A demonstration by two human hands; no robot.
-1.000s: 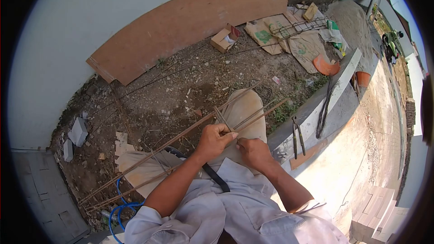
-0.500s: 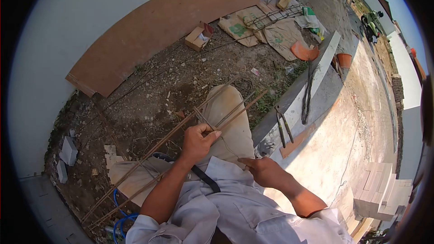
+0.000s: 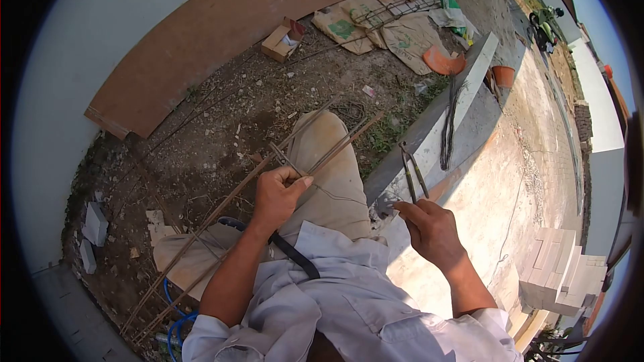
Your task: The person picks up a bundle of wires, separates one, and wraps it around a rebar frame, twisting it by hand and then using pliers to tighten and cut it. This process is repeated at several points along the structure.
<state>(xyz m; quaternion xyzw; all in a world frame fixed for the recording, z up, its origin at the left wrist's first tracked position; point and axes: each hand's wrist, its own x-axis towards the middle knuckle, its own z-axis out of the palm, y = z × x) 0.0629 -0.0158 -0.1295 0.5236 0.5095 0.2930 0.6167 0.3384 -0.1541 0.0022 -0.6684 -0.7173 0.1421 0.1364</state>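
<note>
A long, narrow rebar cage (image 3: 225, 206) of thin rusty rods lies across my lap and thighs. My left hand (image 3: 276, 194) is closed on it near its upper end, thumb and fingers pinching a joint where a stirrup (image 3: 284, 159) meets a rod. A thin tie wire (image 3: 339, 196) trails rightward from this pinch over my thigh. Just below the handle ends of dark pincers (image 3: 414, 173), my right hand (image 3: 433, 231) is loosely curled, palm down, with no firm grip visible. The pincers lie on the concrete ledge, jaws pointing away from me.
A bundle of dark wire (image 3: 451, 124) hangs over the concrete ledge (image 3: 469, 97). Beyond lie paper sacks (image 3: 409, 40), a cardboard box (image 3: 282, 40) and an orange bucket (image 3: 503, 76). Pale blocks (image 3: 553, 271) are stacked at right; a blue hose (image 3: 178, 325) lies lower left.
My right hand has let go of the wire's end and moved up and right to the pincers' handles. My left hand keeps its pinch on the cage. The whole view has shifted slightly.
</note>
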